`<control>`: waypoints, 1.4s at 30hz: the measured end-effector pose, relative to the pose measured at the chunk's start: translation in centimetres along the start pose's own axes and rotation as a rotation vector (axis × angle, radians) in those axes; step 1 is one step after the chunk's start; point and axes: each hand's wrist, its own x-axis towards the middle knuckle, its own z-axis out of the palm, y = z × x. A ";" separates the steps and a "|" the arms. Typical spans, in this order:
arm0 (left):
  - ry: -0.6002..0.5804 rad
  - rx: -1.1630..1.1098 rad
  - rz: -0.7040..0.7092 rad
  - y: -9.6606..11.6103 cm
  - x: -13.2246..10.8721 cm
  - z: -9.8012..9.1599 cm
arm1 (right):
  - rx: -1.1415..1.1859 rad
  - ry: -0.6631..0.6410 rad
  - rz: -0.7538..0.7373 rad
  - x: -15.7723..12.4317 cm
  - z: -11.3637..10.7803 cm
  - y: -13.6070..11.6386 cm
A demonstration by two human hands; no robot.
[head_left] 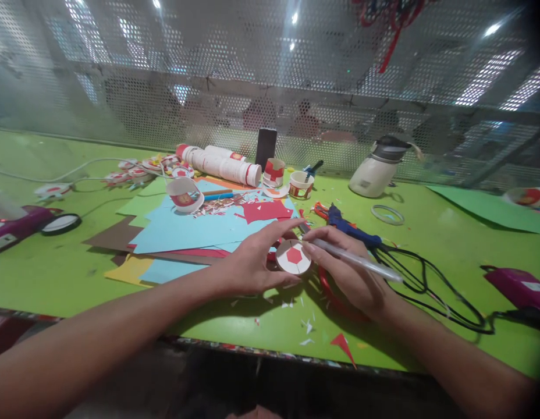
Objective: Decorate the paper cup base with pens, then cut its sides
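My left hand (252,259) curls its thumb and fingers around a small round white piece (293,257), which bears a red hexagon with dark lines running out to the rim. My right hand (352,270) grips a pen (366,265) with a pale, clear barrel, its tip end close to the disc's upper edge. The fingertips of that hand are at the disc's right side. Beneath the right hand lies a red loop like a scissors handle (333,294), partly hidden. A blue glue gun (351,228) rests just beyond.
Coloured paper sheets (183,230) with cut scraps lie left of centre. Behind stand paper cups (300,185), a long cup stack (226,167) and a dark box (265,148). Right are a bottle (377,169), a tape ring (387,215), black cable (431,291) and purple power strip (518,291).
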 end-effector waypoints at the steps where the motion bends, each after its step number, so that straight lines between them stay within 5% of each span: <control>1: -0.002 -0.005 0.001 0.0 0.0 0.0 | 0.002 0.002 0.001 0.0 0.0 0.0; 19: 0.004 -0.019 -0.016 0.4 0.0 0.0 | 0.150 0.052 0.075 -0.4 0.3 0.0; 27: 0.158 0.136 0.082 0.0 0.0 0.1 | 0.490 0.020 0.158 -0.5 1.0 0.5; 42: 0.169 0.079 -0.023 0.2 -0.4 0.1 | 0.445 0.021 0.193 -1.3 1.4 0.1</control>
